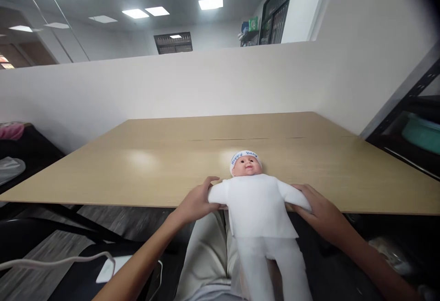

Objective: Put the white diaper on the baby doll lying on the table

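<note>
We hold the doll [259, 207] spread, left hand [197, 203] and right hand [319, 213] gripping its arms [219, 192], head [247, 167] perhaps on the bench [151, 168] beyond our grip; moving it needs both.

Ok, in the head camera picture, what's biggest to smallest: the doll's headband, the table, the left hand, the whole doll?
Largest to smallest, as they look:
table
doll
left hand
headband

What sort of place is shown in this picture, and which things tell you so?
Probably a workroom or an office: there is a wide wood-coloured table, a plain white partition behind it, and flat, bright light panels overhead. Which of the two, I cannot tell.
</note>
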A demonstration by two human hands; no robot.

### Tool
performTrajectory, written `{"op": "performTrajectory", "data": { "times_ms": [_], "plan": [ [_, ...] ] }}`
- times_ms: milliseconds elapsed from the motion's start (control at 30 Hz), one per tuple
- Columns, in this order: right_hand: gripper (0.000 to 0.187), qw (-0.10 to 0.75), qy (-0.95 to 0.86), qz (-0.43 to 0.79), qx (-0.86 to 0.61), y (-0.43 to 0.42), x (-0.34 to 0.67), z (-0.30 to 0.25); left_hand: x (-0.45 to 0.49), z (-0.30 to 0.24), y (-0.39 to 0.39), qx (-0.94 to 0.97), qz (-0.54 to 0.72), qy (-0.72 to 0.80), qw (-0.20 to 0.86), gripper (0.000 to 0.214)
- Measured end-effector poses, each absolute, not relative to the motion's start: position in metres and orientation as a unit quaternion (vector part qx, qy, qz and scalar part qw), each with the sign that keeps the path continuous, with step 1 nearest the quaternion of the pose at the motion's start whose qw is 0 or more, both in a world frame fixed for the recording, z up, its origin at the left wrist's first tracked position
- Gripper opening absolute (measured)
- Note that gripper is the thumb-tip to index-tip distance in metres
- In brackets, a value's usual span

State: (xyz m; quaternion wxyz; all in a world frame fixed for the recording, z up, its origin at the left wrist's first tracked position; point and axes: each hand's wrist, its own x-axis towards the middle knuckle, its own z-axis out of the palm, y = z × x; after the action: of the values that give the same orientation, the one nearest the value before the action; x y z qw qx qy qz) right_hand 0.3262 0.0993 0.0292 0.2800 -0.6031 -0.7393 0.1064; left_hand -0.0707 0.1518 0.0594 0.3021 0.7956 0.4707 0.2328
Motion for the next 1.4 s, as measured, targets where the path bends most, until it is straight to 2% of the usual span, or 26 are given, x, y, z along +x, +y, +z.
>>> {"op": "performTrajectory", "data": {
  "times_ms": [167,267,400,667,867,1133,1400],
  "plan": [
    [0.041,0.279,-0.740,0.103,-0.603,0.137,0.329,0.013,-0.089,0.050,0.187,0.815,0.227,0.512,0.147,0.050],
    [0.045,0.281,-0.746,0.096,-0.596,0.166,0.324,0.011,-0.099,0.041,0.214,0.814,0.242,0.515,0.121,0.049],
    [0.042,0.286,-0.758,0.090,-0.580,0.212,0.315,0.014,-0.107,0.030,0.257,0.817,0.255,0.504,0.116,0.052],
    [0.040,0.266,-0.767,0.056,-0.581,0.307,0.311,0.014,-0.105,0.016,0.344,0.817,0.246,0.521,0.018,0.053],
    [0.041,0.297,-0.771,0.047,-0.562,0.365,0.305,0.008,-0.114,0.013,0.401,0.822,0.256,0.508,0.009,0.053],
    [0.038,0.294,-0.771,0.051,-0.563,0.435,0.304,0.008,-0.116,0.010,0.470,0.817,0.265,0.512,0.018,0.055],
    [0.044,0.299,-0.769,0.025,-0.565,0.448,0.314,0.003,-0.118,0.011,0.482,0.803,0.290,0.515,0.076,0.063]
  ]
}}
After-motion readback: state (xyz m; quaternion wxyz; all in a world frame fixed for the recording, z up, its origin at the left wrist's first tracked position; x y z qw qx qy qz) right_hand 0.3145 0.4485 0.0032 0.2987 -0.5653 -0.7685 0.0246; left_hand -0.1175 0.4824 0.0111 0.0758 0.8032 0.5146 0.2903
